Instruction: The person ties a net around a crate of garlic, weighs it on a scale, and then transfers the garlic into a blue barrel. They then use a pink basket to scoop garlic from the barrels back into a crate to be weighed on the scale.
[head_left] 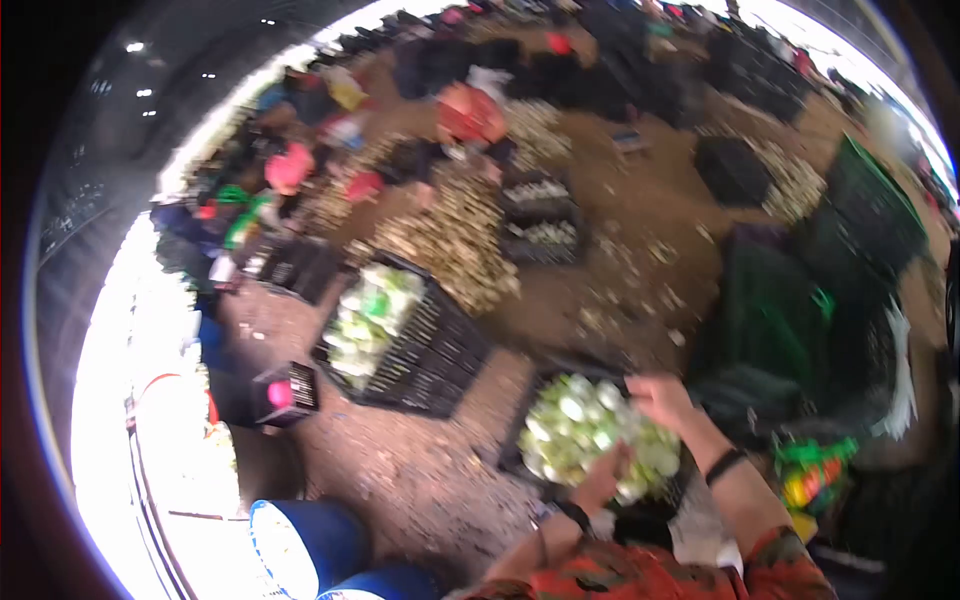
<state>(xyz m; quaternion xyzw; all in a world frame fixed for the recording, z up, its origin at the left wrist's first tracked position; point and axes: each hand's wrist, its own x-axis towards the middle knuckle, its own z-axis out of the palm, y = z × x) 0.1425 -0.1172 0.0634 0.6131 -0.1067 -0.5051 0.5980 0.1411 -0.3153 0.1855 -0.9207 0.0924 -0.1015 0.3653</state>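
Note:
A black plastic crate [512, 440] full of round white and pale green vegetables [570, 420], which look like peeled onions, stands right in front of me. My left hand [604, 472] reaches low over the near part of the heap; motion smears its fingers, and I cannot tell whether it holds a vegetable. Over the crate's far right corner is my right hand [660, 400], slightly blurred. Its fingers are apart and point left across the vegetables, with nothing visible between them.
Left of the crate, stacked black crates [430, 350] carry more pale vegetables in a bag. Blue barrels [310, 545] stand at the lower left. Large dark green-trimmed bins [770, 320] are at right. Farther off, people sit beside heaps of pale produce [450, 235] on the ground.

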